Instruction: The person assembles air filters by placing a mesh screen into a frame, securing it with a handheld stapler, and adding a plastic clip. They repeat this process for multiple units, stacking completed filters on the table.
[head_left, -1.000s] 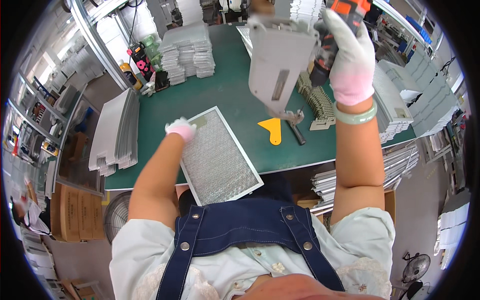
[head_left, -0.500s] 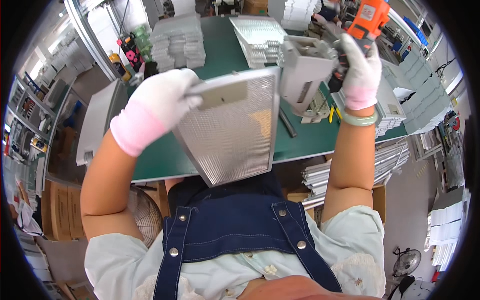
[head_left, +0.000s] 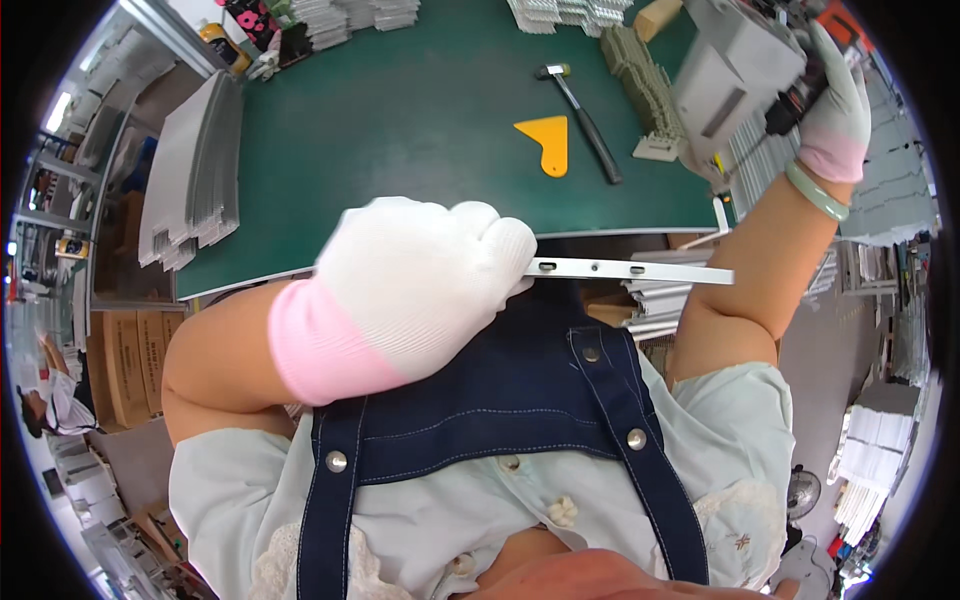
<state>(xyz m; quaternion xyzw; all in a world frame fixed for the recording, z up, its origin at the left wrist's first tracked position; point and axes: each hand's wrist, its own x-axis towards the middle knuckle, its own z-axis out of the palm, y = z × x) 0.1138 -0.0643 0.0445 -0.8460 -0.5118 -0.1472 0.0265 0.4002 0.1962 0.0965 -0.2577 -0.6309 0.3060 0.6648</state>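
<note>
The flat grey metal filter panel (head_left: 630, 270), seen edge-on across mid-frame, is clenched in the white-and-pink-gloved left hand (head_left: 410, 290), raised clear of the green table mat (head_left: 400, 120). At upper right, the gloved right hand (head_left: 835, 105) grasps a black-and-orange power tool (head_left: 800, 85) beside a grey sheet-metal bracket (head_left: 725, 75). Judging by this, 1 panel is lifted but not yet joined. A yellow plastic scraper (head_left: 545, 143) and black hammer (head_left: 585, 120) lie on the mat.
</note>
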